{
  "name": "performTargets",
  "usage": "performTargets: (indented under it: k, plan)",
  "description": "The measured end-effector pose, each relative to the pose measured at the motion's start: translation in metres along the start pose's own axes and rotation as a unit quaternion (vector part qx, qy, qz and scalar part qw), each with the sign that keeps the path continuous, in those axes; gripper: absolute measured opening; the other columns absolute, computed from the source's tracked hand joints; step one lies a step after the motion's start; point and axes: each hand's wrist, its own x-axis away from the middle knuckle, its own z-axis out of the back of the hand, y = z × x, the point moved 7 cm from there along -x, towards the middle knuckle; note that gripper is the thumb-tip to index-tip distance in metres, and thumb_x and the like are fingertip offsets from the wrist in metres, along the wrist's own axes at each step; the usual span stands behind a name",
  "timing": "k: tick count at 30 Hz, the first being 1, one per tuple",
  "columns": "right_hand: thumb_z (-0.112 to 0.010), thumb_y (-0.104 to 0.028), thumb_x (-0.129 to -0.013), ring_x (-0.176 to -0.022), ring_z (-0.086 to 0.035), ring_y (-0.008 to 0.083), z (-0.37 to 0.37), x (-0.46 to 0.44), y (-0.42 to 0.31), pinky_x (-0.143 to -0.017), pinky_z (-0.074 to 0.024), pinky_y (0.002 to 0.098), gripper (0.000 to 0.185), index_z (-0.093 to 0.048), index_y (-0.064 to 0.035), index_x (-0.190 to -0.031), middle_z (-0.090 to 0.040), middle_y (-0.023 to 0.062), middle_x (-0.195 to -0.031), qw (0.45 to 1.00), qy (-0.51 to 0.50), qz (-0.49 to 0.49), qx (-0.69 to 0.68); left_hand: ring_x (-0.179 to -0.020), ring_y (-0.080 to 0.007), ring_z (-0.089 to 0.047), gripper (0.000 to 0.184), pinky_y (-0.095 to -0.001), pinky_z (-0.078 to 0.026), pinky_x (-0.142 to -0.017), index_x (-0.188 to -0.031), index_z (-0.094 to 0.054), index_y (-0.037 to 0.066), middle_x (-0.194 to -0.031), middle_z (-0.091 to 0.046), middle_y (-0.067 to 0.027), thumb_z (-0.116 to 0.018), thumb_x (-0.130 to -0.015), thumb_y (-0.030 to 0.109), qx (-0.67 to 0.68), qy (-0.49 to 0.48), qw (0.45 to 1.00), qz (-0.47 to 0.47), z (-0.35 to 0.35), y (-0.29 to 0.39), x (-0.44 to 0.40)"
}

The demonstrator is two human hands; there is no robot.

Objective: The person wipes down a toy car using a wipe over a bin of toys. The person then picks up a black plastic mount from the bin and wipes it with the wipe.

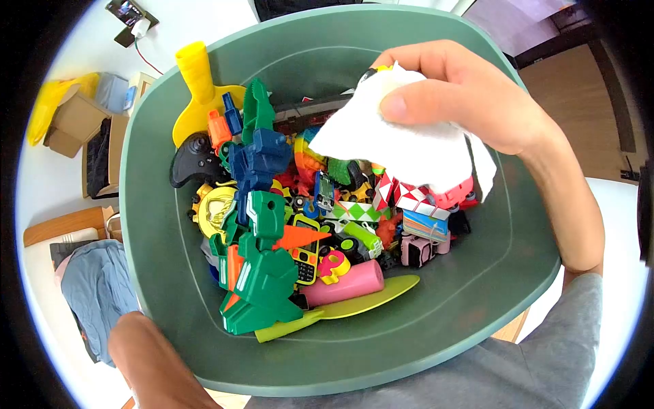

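A large green tub [477, 307] full of toys fills the view. Above its right part, my right hand [456, 95] pinches a white cloth [388, 146], which hangs down over the toys. A small yellow and black thing shows at the cloth's top, partly wrapped in it. Of my left arm only the forearm shows, at the tub's lower left rim; the hand itself is out of sight. Beneath the cloth lie a red and white snake puzzle [412, 199] and a pack of cards [426, 225].
The tub also holds a yellow shovel [197, 85], a green and orange toy figure [262, 279], a black game controller [194, 160], a pink cylinder [347, 283] and a yellow-green paddle [368, 300]. Cardboard boxes [78, 119] and blue-grey clothing [102, 286] are at the left.
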Motion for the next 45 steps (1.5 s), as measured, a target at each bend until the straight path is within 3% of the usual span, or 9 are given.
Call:
performTargets:
  k: [17, 18, 19, 22, 26, 29, 32, 36, 45]
  plan:
    - [-0.068, -0.022, -0.088, -0.077, -0.063, 0.0068, -0.001, 0.002, -0.006, -0.069, -0.052, 0.0224, 0.031, -0.063, 0.0011, -0.108, -0.068, 0.004, -0.091, 0.999, -0.018, 0.015, -0.032, -0.07, -0.0125, -0.057, 0.016, -0.0209, -0.042, -0.059, -0.079, -0.068, 0.003, -0.075, -0.063, -0.0067, -0.073, -0.08, 0.018, -0.003, -0.014, 1.0, 0.022, 0.018, 0.005, -0.014]
    - [-0.068, -0.021, -0.088, -0.078, -0.064, 0.0073, -0.002, 0.001, -0.003, -0.07, -0.0523, 0.0229, 0.031, -0.063, 0.0011, -0.108, -0.069, 0.0043, -0.092, 0.999, -0.013, 0.016, -0.049, -0.07, -0.0124, -0.057, 0.016, -0.0207, -0.042, -0.059, -0.079, -0.068, 0.003, -0.075, -0.063, -0.0066, -0.073, -0.08, 0.018, 0.0, 0.039, 0.999, 0.022, 0.031, 0.002, -0.013]
    - [-0.07, -0.032, -0.085, -0.064, -0.058, 0.0052, -0.002, 0.001, -0.004, -0.055, -0.0439, 0.0217, 0.036, -0.071, 0.0016, -0.097, -0.067, 0.001, -0.078, 0.997, 0.021, 0.048, -0.05, -0.065, -0.0094, -0.05, 0.016, -0.0189, -0.037, -0.056, -0.085, -0.067, 0.003, -0.073, -0.056, -0.0012, -0.069, -0.083, 0.018, -0.032, 0.141, 0.99, 0.008, 0.047, -0.002, -0.01]
    - [-0.069, -0.031, -0.085, -0.064, -0.059, 0.0054, 0.0, 0.001, -0.004, -0.055, -0.0447, 0.0217, 0.035, -0.07, 0.0019, -0.098, -0.067, 0.0012, -0.079, 0.997, 0.03, 0.048, -0.046, -0.061, -0.005, -0.038, 0.025, -0.0172, -0.029, -0.054, -0.105, -0.061, 0.002, -0.074, -0.045, 0.0064, -0.061, -0.091, 0.023, -0.118, 0.398, 0.908, 0.06, 0.078, 0.005, 0.0]
    - [-0.069, -0.03, -0.087, -0.068, -0.061, 0.0057, -0.002, 0.005, -0.01, -0.057, -0.0465, 0.0218, 0.036, -0.069, 0.0024, -0.102, -0.068, 0.0023, -0.082, 0.996, 0.026, 0.058, -0.062, -0.07, -0.0063, -0.047, 0.034, -0.0166, -0.035, -0.062, -0.115, -0.06, 0.001, -0.086, -0.054, 0.0019, -0.061, -0.092, 0.025, -0.097, 0.401, 0.909, 0.062, 0.099, -0.012, 0.002]
    - [-0.069, -0.034, -0.088, -0.07, -0.062, 0.0062, -0.005, 0.008, -0.014, -0.06, -0.0479, 0.0218, 0.041, -0.067, 0.0032, -0.106, -0.068, 0.0035, -0.084, 0.996, 0.029, 0.064, -0.059, -0.106, -0.0141, -0.058, 0.054, -0.0257, -0.045, -0.09, -0.136, -0.05, -0.001, -0.121, -0.059, -0.0098, -0.061, -0.093, 0.03, -0.129, 0.376, 0.917, 0.03, 0.085, -0.02, -0.01]
    - [-0.068, -0.038, -0.09, -0.071, -0.063, 0.0071, -0.006, 0.009, -0.016, -0.061, -0.0489, 0.0222, 0.045, -0.066, 0.0039, -0.108, -0.069, 0.0046, -0.086, 0.995, 0.03, 0.081, -0.051, -0.111, -0.0163, -0.058, 0.058, -0.0275, -0.045, -0.094, -0.138, -0.048, -0.001, -0.123, -0.059, -0.0112, -0.062, -0.093, 0.033, -0.005, 0.329, 0.941, 0.074, 0.076, -0.039, -0.017]
    - [-0.064, -0.038, -0.094, -0.073, -0.063, 0.0068, -0.007, 0.007, -0.016, -0.063, -0.0503, 0.0219, 0.046, -0.066, 0.004, -0.112, -0.069, 0.0051, -0.089, 0.993, 0.023, 0.097, -0.068, -0.112, -0.0157, -0.06, 0.057, -0.0297, -0.047, -0.095, -0.139, -0.046, -0.001, -0.124, -0.06, -0.0119, -0.059, -0.096, 0.034, -0.002, 0.286, 0.956, 0.069, 0.069, -0.035, -0.023]
    - [-0.058, -0.038, -0.099, -0.075, -0.062, 0.0073, -0.012, 0.005, -0.014, -0.065, -0.0512, 0.0235, 0.044, -0.067, 0.0019, -0.115, -0.07, 0.004, -0.092, 0.993, -0.011, 0.062, -0.103, -0.108, -0.0181, -0.064, 0.056, -0.0332, -0.049, -0.094, -0.132, -0.054, 0.0, -0.12, -0.065, -0.0112, -0.046, -0.1, 0.046, 0.179, 0.328, 0.919, 0.127, 0.076, -0.051, -0.018]
